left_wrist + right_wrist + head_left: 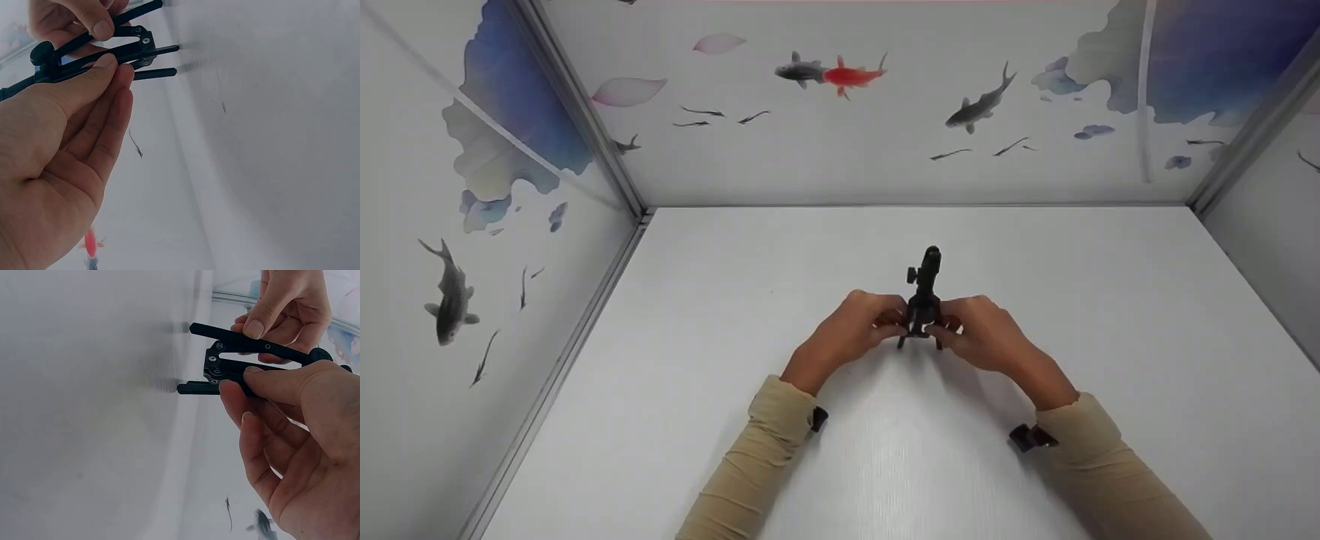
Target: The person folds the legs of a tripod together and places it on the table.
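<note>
A small black tripod [930,274] stands upright on the white table, its legs drawn close together and a knob sticking out on one side. My left hand [851,328] pinches a leg on the left between thumb and fingers. From the other side my right hand [988,334] pinches a leg on the right. In the left wrist view the leg tips [163,73] point down at the table, with the hinged braces [146,41] between the legs. The right wrist view shows the right thumb and index finger on a leg, while the left thumb presses the opposite leg [225,334].
The white table [697,300] has wall panels printed with fish at its back and sides. Metal framing [585,97] runs along the corners. A small black device [1030,437] is strapped at the right wrist, another [819,418] at the left.
</note>
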Tool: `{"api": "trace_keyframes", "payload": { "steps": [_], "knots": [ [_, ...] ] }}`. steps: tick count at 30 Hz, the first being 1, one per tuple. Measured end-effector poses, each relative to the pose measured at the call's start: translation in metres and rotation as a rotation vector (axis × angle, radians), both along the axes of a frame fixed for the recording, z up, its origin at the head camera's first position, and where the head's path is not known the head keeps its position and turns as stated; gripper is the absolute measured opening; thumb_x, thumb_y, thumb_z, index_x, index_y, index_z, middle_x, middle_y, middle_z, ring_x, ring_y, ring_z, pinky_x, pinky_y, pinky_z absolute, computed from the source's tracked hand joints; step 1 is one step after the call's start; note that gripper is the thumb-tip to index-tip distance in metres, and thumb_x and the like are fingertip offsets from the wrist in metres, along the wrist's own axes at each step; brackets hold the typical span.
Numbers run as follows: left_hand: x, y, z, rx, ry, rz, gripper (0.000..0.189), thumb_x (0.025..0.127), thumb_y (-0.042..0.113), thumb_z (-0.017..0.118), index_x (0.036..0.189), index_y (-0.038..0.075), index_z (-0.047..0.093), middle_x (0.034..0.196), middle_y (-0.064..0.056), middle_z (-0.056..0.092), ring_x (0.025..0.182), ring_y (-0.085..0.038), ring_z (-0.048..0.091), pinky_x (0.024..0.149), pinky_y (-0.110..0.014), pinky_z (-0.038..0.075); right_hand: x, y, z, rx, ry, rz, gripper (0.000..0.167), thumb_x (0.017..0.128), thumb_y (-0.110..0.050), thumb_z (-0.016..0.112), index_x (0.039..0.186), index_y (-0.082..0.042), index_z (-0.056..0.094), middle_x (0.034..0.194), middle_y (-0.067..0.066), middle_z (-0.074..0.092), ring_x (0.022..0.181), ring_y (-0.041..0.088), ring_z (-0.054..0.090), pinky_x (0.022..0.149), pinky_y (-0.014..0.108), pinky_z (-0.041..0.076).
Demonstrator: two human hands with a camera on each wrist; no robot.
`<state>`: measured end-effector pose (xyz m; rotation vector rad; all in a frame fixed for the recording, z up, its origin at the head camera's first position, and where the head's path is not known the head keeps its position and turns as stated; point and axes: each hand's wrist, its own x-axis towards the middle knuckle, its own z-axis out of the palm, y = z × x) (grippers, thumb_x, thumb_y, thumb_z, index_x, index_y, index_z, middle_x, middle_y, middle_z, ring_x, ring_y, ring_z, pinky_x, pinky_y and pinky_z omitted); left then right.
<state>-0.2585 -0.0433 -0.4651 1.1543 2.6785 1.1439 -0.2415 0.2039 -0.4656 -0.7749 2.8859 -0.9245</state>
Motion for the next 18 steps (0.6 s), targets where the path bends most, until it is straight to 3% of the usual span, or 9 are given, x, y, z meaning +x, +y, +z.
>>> {"api": "trace_keyframes", "payload": {
  "steps": [9, 18],
  "knots": [
    [-0.0021, -0.0021, -0.0025, 0.011, -0.029, -0.038, 0.019, 0.096, 0.005, 0.081, 0.114, 0.006, 0.078, 0.111, -0.008, 0.084, 0.104, -0.016, 0.082, 0.095, -0.026, 0.062, 0.0006, -0.0004, -0.0007, -0.017, -0.012, 0.018, 0.012, 0.102, -0.016, 0.077, 0.112, -0.016, 0.083, 0.082, -0.002, 0.081, 0.072, 0.007, 0.071, 0.061, 0.030, 0.052],
    [-0.0070, -0.0051, -0.0059, 0.006, 0.089, -0.092, 0.018, 0.093, 0.007, 0.083, 0.111, 0.008, 0.080, 0.109, -0.007, 0.085, 0.103, -0.015, 0.082, 0.093, -0.022, 0.061, 0.0019, 0.0002, 0.0012, -0.036, -0.046, 0.035, 0.013, 0.102, -0.014, 0.076, 0.112, -0.009, 0.083, 0.074, 0.000, 0.078, 0.063, 0.007, 0.067, 0.056, 0.027, 0.049]
  ]
}}
